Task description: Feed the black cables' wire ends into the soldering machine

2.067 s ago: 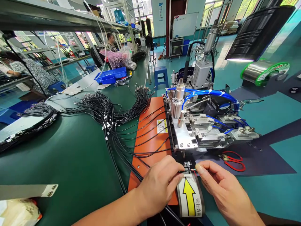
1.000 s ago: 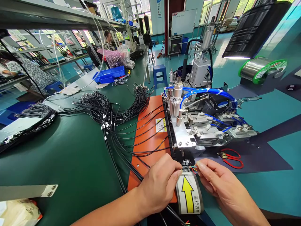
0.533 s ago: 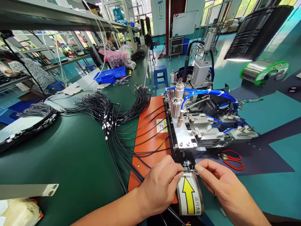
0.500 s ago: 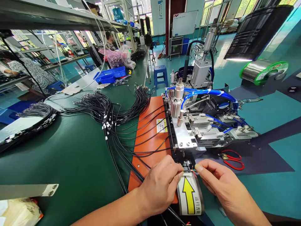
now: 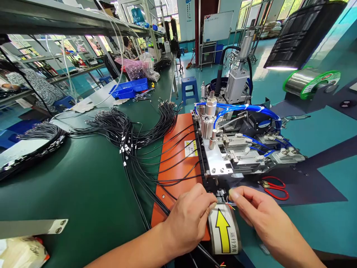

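My left hand (image 5: 189, 219) rests on the orange mat (image 5: 178, 163), its fingers pinched on a thin black cable whose stripped coloured wire ends (image 5: 230, 204) stick out over the small black fixture (image 5: 221, 194). My right hand (image 5: 262, 219) is curled just to the right, its index finger and thumb closed at those wire tips. Right below the fingers lies a belt with a yellow arrow label (image 5: 224, 230). Behind the fixture stands a metal machine (image 5: 228, 149) with blue air hoses.
A large bundle of black cables (image 5: 131, 134) spreads over the green bench (image 5: 69, 186). Red scissors (image 5: 275, 186) lie right of the machine. A solder spool (image 5: 309, 82), a blue tray (image 5: 129, 88), a blue stool (image 5: 190, 88) and seated people at the back left are in view.
My right index finger has lifted a little and moved left toward the fixture; the coloured wire ends now splay downward. My left hand has stayed almost in place.
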Tool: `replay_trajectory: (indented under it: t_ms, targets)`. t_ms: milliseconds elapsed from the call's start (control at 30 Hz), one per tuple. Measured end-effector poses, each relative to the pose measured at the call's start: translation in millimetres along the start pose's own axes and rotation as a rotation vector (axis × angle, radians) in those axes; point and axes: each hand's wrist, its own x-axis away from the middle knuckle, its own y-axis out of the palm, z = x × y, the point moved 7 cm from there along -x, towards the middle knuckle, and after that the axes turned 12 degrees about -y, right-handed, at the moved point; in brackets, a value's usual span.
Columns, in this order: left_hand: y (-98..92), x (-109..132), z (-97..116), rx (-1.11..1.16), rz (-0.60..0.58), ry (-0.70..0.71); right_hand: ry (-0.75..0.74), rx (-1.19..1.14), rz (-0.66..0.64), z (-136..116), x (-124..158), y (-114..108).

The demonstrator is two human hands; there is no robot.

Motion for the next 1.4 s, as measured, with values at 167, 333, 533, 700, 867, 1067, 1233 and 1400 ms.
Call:
replay_trajectory:
  t_ms: [167, 333, 533, 700, 867, 1067, 1233, 1400]
  targets:
    - [1.2, -0.2, -4.2, 0.015, 0.007, -0.036, 0.103, -0.137, 0.053, 15.7, 6.4, -6.3]
    - [0.6, 0.3, -5.0, 0.029, 0.020, -0.041, 0.113, -0.201, 0.022, 13.2, 9.2, 2.8]
    - [1.0, 1.2, -5.0, 0.035, 0.026, -0.042, 0.156, -0.362, 0.024, 17.1, 10.4, 10.0]
    - [2.3, 2.1, -6.2, 0.022, 0.034, -0.049, 0.175, -0.403, -0.011, 15.8, 11.7, 14.8]
    - [2.3, 2.2, -7.8, 0.019, 0.035, -0.063, 0.184, -0.422, -0.034, 16.7, 12.7, 17.0]
    - [1.1, 2.0, -9.1, 0.023, 0.042, -0.083, 0.145, -0.410, -0.016, 18.5, 12.8, 17.3]
    - [0.2, 0.8, -8.8, 0.037, 0.043, -0.097, 0.061, -0.332, 0.054, 13.1, 11.6, 16.1]
    - [-0.4, 0.9, -8.0, 0.037, 0.040, -0.093, -0.012, -0.110, 0.127, 11.3, 11.4, 10.4]
